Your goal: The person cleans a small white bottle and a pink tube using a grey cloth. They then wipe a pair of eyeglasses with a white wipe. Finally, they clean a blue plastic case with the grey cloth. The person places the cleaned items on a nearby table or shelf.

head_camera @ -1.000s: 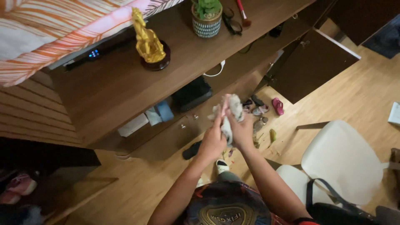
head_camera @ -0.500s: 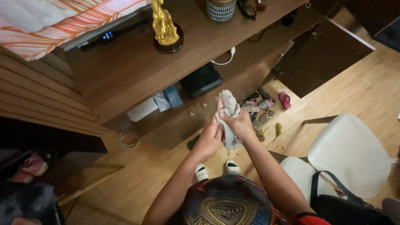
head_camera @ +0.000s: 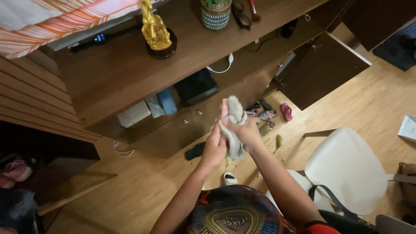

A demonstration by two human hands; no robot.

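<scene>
Head view: grey cloth [head_camera: 235, 130], held upright above the wooden floor [head_camera: 130, 190]. Left hand [head_camera: 215, 147] closed on its lower part; right hand [head_camera: 245, 130] clamped around its middle, top end protruding. White chair [head_camera: 342, 169] near.

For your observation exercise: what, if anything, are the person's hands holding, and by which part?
Both hands hold a grey cloth. The right hand wraps its middle, leaving the top end free above; the left hand takes its lower left edge.

Home bedroom, striped bedding [head_camera: 47, 21], wooden shelf [head_camera: 130, 73], scattered sandals [head_camera: 277, 113]
</scene>
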